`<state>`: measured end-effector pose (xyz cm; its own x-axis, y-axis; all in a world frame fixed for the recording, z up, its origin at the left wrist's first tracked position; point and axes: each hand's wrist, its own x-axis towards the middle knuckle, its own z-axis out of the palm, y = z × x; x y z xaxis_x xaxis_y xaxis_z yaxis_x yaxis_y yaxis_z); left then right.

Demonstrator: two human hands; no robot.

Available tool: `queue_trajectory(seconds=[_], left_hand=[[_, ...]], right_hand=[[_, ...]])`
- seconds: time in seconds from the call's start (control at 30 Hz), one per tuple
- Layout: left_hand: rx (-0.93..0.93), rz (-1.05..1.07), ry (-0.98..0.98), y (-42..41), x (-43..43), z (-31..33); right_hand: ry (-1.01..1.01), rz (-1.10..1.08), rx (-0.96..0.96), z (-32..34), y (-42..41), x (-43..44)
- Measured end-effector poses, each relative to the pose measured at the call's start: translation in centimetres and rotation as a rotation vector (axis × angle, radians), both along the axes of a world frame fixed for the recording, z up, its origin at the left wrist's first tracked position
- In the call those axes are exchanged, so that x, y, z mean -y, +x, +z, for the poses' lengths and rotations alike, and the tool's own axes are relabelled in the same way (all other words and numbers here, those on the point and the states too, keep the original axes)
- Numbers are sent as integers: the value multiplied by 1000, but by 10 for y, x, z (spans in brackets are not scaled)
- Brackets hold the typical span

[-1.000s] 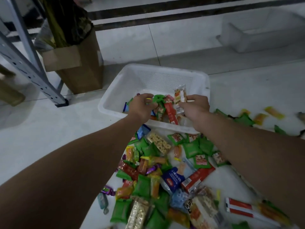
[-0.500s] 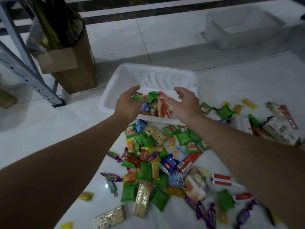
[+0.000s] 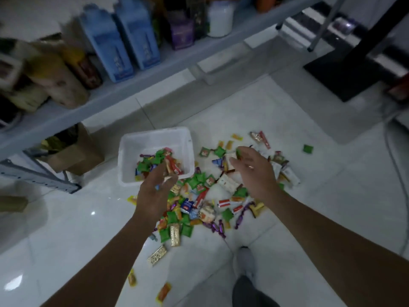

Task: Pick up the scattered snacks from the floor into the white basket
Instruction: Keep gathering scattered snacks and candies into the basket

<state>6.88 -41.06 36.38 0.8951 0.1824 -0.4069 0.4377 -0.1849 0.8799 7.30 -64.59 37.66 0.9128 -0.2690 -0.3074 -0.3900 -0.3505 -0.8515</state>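
Note:
The white basket (image 3: 130,151) stands on the floor and holds a heap of wrapped snacks (image 3: 159,162) at its near side. A larger spread of scattered snacks (image 3: 205,196) in green, red, blue and purple wrappers lies on the white tiles just right of and in front of the basket. My left hand (image 3: 155,193) hovers above the basket's near right corner, fingers relaxed, holding nothing. My right hand (image 3: 252,171) hangs over the right part of the spread, fingers loosely spread and empty.
A metal shelf (image 3: 137,85) with blue jugs (image 3: 124,41) and bottles runs across the back left. A cardboard box (image 3: 73,156) sits under it, left of the basket. A black stand base (image 3: 354,69) is at the back right. My foot (image 3: 245,262) stands near the bottom.
Both hands let the handful of snacks drop into the basket and pulled back and apart. The view rose and swung, so the shelf now shows.

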Motion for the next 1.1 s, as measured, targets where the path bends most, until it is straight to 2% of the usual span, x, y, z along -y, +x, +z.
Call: queue_trajectory(seconds=[0.23,0.53,0.83,1.1], left_hand=[[15,-104,-49,-2,139,137],[-32,-149,-68,7,298,212],[-52,-223,-58,69,402,197],[-89,-241,-55,133,492,109]], right_hand=[[24,-106,-10,142,-25,122],[-57,-153,-40,214,-39,304],[-57,-164,-91,192,10,400],[-71,-137,-148,89,80,471]])
